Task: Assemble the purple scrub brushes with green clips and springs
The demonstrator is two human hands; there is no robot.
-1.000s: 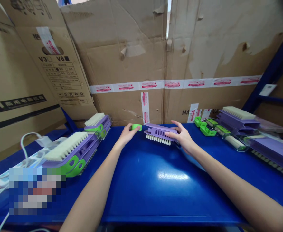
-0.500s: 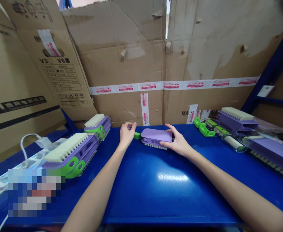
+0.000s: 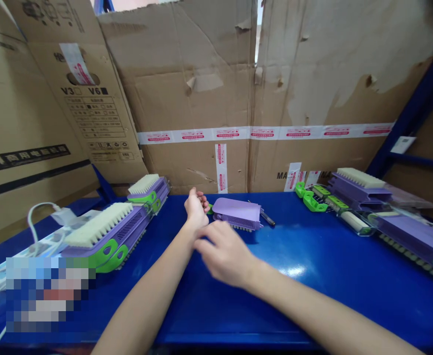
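A purple brush body (image 3: 237,212) with pale bristles below lies on the blue table, neither hand touching it. My left hand (image 3: 197,208) is beside its left end, palm turned up and fingers curled in; what they hold is too small to make out. A green piece (image 3: 211,209) shows partly behind that hand. My right hand (image 3: 226,254) hovers in front, close to my left wrist, slightly blurred, its fingers loosely bent and apart with nothing seen in them. A dark slim tool (image 3: 268,218), perhaps a screwdriver, rests at the right end of the brush body.
Purple and green brushes (image 3: 101,231) stand stacked at the left, near white cables and a power strip (image 3: 49,241). At the right lie green clips (image 3: 314,201), a white-and-green piece (image 3: 355,223) and more purple brush bodies (image 3: 416,234). Cardboard (image 3: 194,108) walls the back.
My right hand has let go of the purple brush body and moved left and nearer, beside my left wrist. My left hand has turned palm up. The slim tool now shows.
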